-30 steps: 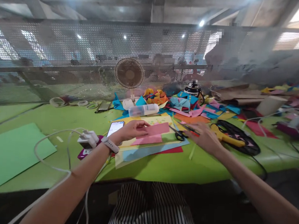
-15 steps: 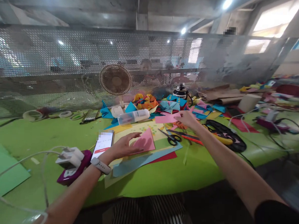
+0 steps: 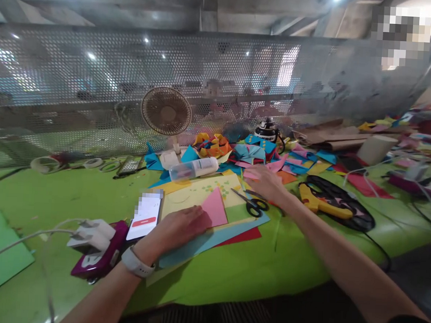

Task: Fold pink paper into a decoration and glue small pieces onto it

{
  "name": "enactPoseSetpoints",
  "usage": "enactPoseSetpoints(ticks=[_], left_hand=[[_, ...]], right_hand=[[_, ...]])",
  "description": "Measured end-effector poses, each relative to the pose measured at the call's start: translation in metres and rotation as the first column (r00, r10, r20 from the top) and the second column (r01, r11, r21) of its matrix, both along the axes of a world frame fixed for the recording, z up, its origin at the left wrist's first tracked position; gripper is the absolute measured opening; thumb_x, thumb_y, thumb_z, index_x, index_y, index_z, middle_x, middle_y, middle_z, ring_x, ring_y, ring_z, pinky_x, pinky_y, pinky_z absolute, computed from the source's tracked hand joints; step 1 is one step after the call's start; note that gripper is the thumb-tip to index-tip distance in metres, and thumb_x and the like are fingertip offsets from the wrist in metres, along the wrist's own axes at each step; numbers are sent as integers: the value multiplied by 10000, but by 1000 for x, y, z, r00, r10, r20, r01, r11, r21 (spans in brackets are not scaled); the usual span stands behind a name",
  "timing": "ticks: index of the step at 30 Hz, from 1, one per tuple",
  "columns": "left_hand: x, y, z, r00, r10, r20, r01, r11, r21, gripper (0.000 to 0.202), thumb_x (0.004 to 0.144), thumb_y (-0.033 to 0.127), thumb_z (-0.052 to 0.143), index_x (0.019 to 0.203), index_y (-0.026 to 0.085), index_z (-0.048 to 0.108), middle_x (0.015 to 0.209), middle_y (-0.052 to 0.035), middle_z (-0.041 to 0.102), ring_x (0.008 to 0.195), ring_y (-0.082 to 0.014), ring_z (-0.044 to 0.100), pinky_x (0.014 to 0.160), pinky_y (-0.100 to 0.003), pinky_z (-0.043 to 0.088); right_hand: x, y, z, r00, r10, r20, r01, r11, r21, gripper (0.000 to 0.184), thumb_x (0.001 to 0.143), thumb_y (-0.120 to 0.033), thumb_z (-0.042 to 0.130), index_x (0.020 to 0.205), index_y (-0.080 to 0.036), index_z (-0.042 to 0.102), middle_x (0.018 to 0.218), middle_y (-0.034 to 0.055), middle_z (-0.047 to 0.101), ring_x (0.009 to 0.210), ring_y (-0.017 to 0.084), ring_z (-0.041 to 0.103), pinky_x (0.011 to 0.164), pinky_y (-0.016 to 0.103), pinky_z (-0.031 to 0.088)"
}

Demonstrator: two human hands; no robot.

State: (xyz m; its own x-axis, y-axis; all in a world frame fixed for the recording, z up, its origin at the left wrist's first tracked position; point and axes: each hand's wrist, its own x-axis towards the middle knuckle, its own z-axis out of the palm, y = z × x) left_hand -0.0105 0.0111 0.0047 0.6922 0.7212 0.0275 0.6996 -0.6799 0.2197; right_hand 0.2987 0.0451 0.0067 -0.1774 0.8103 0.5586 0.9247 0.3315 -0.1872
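My left hand lies flat, fingers stretched, pressing on a pink folded paper triangle. The triangle rests on a stack of yellow, blue and red sheets on the green table. My right hand is lowered, palm down, farther back, with its fingers together on a pink paper strip. Black-handled scissors lie just in front of that hand, apart from it.
A phone and a white charger on a purple block sit left of my left hand. A bottle, a small fan, a heap of folded coloured paper, a yellow glue gun and a perforated metal screen stand behind.
My right hand, which had lifted the pink strip toward the back, has come down to the table with it. My left hand slid back and flattened on the pink triangle.
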Motion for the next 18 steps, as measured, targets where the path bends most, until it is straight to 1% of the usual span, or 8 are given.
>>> enactPoseSetpoints(ticks=[2,4,6,7,9,13,15,18], left_hand=[[-1,1,2,999,-32,9,32,999,-8,514,864,494,410,1284,202,468,1316,-110,492,1168,-282,498,973,-416,400],[-2,4,1,997,-70,19,71,997,-23,452,885,459,390,1258,227,493,1286,-90,526,1134,-272,529,941,-401,425],[-4,9,-1,996,-86,33,87,995,-40,406,909,425,350,1239,251,511,1261,-61,553,1112,-253,549,923,-375,437],[-5,11,-2,996,-81,42,83,996,-45,395,918,407,334,1235,256,516,1253,-51,560,1109,-244,552,923,-363,436],[-7,12,-3,997,-61,56,64,997,-52,387,927,370,319,1236,250,519,1244,-47,568,1107,-237,554,928,-354,429],[-6,9,-2,996,-20,88,25,998,-58,372,927,323,324,1229,236,525,1222,-46,585,1085,-226,567,921,-355,432],[-5,6,-2,994,-10,112,17,998,-63,361,926,339,336,1208,243,539,1197,-42,602,1062,-216,579,905,-344,445],[-3,3,-1,993,18,119,-10,998,-63,401,886,434,417,1215,236,531,1197,-62,599,1060,-232,577,898,-357,456]], right_hand=[[-13,-9,-1,983,182,-7,-182,983,-22,310,845,-341,511,1061,-154,632,1108,94,629,1079,214,528,955,345,382],[-26,-18,-4,944,330,-2,-329,941,-83,318,852,-342,508,1089,-165,624,1123,94,623,1088,212,527,944,351,398],[-35,-25,-7,899,437,-2,-433,890,-145,310,856,-329,510,1098,-172,622,1134,94,618,1085,208,530,921,350,419],[-38,-27,-9,882,471,-4,-465,869,-168,304,855,-325,514,1094,-175,625,1135,94,618,1078,207,535,909,351,428],[-41,-30,-12,862,508,-4,-499,845,-191,292,858,-321,511,1083,-180,632,1128,93,624,1057,203,548,896,352,438],[-42,-32,-15,862,507,-17,-501,847,-178,278,878,-310,481,1064,-185,645,1099,87,641,1053,197,554,907,343,429],[-43,-33,-14,867,498,-35,-496,850,-177,279,875,-318,488,1056,-177,648,1085,89,646,1042,200,557,892,337,436],[-45,-34,-12,877,477,-55,-478,859,-185,249,883,-292,473,1007,-187,662,1016,76,660,969,196,571,841,335,451]])
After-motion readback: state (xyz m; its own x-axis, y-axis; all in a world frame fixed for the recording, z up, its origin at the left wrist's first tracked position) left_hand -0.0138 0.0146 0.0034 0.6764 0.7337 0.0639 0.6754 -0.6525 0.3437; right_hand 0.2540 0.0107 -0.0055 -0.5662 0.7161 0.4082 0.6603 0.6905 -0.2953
